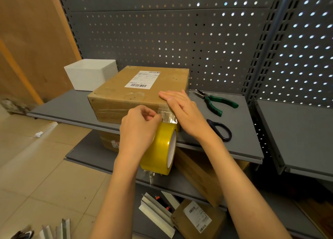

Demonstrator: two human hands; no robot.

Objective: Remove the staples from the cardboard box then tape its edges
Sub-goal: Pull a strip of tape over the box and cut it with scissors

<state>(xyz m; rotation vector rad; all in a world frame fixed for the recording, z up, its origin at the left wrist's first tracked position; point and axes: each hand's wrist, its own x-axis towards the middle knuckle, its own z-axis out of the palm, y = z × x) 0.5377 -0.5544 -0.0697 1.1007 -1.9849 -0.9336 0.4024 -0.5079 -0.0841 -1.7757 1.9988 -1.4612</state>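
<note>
Your left grip [139,129] pinches the clear strip of tape [166,115] between thumb and curled fingers, just above the yellow tape roll [159,148] hanging at the shelf's front edge, while your right grip [182,109] lies flat with fingers straight, pressing the tape over the near right corner of the cardboard box [126,93]; that box sits on the grey shelf [239,136], a white bin [90,75] touching its far left corner; to its right lie green-handled pliers [216,102] and, nearer you, dark scissors [220,130].
</note>
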